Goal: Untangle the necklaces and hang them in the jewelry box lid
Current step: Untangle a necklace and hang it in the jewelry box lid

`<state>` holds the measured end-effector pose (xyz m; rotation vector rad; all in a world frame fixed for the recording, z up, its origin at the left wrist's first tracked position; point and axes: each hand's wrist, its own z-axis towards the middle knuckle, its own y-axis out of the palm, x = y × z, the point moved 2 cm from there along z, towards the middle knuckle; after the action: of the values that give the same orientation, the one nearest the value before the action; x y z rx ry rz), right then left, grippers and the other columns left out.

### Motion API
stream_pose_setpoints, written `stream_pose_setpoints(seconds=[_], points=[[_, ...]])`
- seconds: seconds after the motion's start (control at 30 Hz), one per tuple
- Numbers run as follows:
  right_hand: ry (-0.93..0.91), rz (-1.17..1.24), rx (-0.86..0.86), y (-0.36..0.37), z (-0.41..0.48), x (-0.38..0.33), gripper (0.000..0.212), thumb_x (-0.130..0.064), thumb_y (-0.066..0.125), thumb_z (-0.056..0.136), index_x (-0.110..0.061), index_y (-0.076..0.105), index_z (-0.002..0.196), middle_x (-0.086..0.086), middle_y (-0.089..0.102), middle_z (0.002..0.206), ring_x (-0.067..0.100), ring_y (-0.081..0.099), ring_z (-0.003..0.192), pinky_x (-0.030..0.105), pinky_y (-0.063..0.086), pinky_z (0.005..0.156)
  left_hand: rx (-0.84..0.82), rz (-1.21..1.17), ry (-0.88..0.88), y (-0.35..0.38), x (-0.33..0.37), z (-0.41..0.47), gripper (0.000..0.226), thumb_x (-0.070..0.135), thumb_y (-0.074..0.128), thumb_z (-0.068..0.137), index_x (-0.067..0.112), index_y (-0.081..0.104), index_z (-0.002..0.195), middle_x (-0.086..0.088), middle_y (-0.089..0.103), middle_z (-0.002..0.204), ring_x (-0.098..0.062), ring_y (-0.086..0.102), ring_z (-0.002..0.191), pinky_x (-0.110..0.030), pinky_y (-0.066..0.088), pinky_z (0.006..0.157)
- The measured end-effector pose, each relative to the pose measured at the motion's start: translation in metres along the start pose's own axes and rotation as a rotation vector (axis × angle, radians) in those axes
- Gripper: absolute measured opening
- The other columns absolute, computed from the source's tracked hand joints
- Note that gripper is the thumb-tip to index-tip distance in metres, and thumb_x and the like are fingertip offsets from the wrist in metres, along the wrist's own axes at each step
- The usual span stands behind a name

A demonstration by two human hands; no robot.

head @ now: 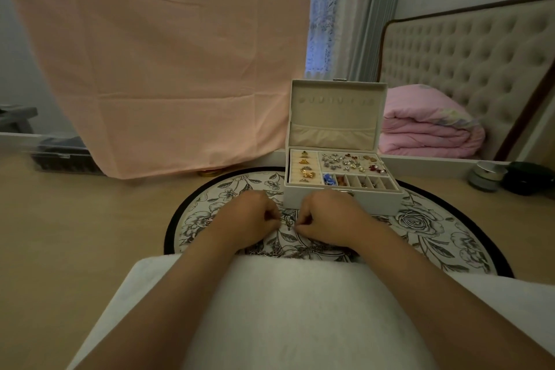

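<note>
Box (342, 200) stands at the mat's (435, 234) far edge; necklaces (276, 253) lie before it, at the near edge.

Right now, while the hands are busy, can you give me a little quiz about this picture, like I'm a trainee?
1. True or false: a necklace already hangs from the hooks in the jewelry box lid.
2. What does the jewelry box stand on? A) a round flowered mat B) a green towel C) a wooden tray
3. Fill in: the thin chain is pinched by ____ (the left hand, the right hand, or both).

Key: 1 false, the hooks are bare. 2 A. 3 both: the left hand and the right hand each pinch it.
</note>
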<state>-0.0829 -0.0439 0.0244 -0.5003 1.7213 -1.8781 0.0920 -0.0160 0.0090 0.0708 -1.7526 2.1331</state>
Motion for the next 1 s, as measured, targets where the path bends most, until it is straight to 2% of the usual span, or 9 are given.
stream_pose_setpoints(seconds=[0.2, 0.4, 0.47, 0.57, 0.63, 0.7, 0.8, 0.9, 1.0], points=[[0.015, 0.016, -0.019, 0.007, 0.001, 0.004, 0.010, -0.031, 0.062, 0.093, -0.027, 0.071, 0.094, -0.011, 0.065, 0.090, 0.010, 0.061, 0.081, 0.028, 0.053, 0.072, 0.076, 0.044, 0.110, 0.013, -0.005, 0.002, 0.016, 0.037, 0.062, 0.094, 0.027, 0.071, 0.103, 0.009, 0.061, 0.101, -0.011, 0.052, 0.100, -0.035, 0.051, 0.084], [0.149, 0.590, 0.042, 0.008, -0.001, 0.018, 0.013, -0.026, 0.057, 0.099, -0.020, 0.065, 0.091, -0.001, 0.069, 0.087, 0.014, 0.065, 0.079, 0.035, 0.057, 0.077, 0.084, 0.002, 0.130, 0.018, -0.007, 0.003, 0.014, 0.033, 0.056, 0.098, 0.025, 0.067, 0.100, 0.009, 0.060, 0.099, -0.011, 0.051, 0.099, -0.031, 0.047, 0.086], [0.173, 0.706, 0.043, 0.008, 0.000, 0.019, 0.015, -0.024, 0.055, 0.101, -0.017, 0.066, 0.093, 0.004, 0.071, 0.090, 0.014, 0.064, 0.079, 0.034, 0.055, 0.077, 0.097, -0.156, 0.056, 0.016, -0.003, 0.002, 0.014, 0.030, 0.052, 0.100, 0.023, 0.062, 0.093, 0.008, 0.058, 0.093, -0.011, 0.051, 0.092, -0.029, 0.045, 0.082], [0.222, 0.896, 0.042, 0.007, 0.001, 0.020, 0.018, -0.016, 0.053, 0.102, -0.011, 0.066, 0.091, 0.002, 0.072, 0.088, 0.012, 0.063, 0.076, 0.026, 0.053, 0.070, 0.101, -0.657, -0.148, 0.008, 0.000, 0.000, 0.021, 0.024, 0.047, 0.103, 0.017, 0.060, 0.089, 0.005, 0.063, 0.083, -0.011, 0.056, 0.078, -0.030, 0.047, 0.074], [0.244, 1.030, 0.030, 0.006, 0.001, 0.018, 0.021, -0.012, 0.051, 0.103, -0.010, 0.066, 0.088, 0.000, 0.072, 0.084, 0.010, 0.064, 0.073, 0.025, 0.050, 0.067, 0.093, -0.896, -0.196, 0.005, 0.001, -0.001, 0.022, 0.020, 0.045, 0.104, 0.014, 0.058, 0.088, 0.003, 0.063, 0.074, -0.012, 0.058, 0.071, -0.033, 0.050, 0.073], [0.261, 1.136, 0.024, 0.005, 0.002, 0.017, 0.023, -0.012, 0.049, 0.104, -0.008, 0.065, 0.089, 0.003, 0.072, 0.086, 0.012, 0.065, 0.073, 0.027, 0.050, 0.067, 0.051, -1.018, -0.200, 0.005, 0.000, 0.000, 0.020, 0.017, 0.043, 0.105, 0.011, 0.054, 0.090, 0.002, 0.057, 0.065, -0.015, 0.057, 0.063, -0.032, 0.048, 0.067], [0.300, 1.264, 0.021, 0.003, 0.003, 0.013, 0.025, -0.014, 0.043, 0.106, -0.003, 0.062, 0.093, 0.008, 0.070, 0.083, 0.017, 0.066, 0.071, 0.032, 0.053, 0.069, 0.029, -0.960, -0.186, 0.006, 0.000, 0.000, 0.019, 0.017, 0.045, 0.104, 0.014, 0.053, 0.087, 0.006, 0.048, 0.062, -0.010, 0.044, 0.053, -0.028, 0.038, 0.056], [0.330, 1.266, 0.014, 0.001, 0.004, 0.011, 0.030, -0.015, 0.036, 0.105, -0.005, 0.055, 0.083, 0.008, 0.063, 0.069, 0.021, 0.061, 0.062, 0.036, 0.051, 0.066, 0.037, -0.647, -0.134, 0.000, 0.000, -0.002, 0.018, 0.025, 0.049, 0.102, 0.022, 0.056, 0.086, 0.007, 0.054, 0.071, -0.009, 0.046, 0.061, -0.029, 0.041, 0.062], [0.303, 1.205, -0.011, 0.000, 0.003, 0.011, 0.030, -0.018, 0.033, 0.106, -0.013, 0.046, 0.080, 0.000, 0.047, 0.057, 0.016, 0.044, 0.049, 0.034, 0.043, 0.061, 0.005, -0.435, -0.106, -0.005, -0.006, -0.004, 0.020, 0.034, 0.051, 0.100, 0.030, 0.059, 0.081, 0.010, 0.060, 0.073, -0.010, 0.055, 0.070, -0.030, 0.047, 0.072]])
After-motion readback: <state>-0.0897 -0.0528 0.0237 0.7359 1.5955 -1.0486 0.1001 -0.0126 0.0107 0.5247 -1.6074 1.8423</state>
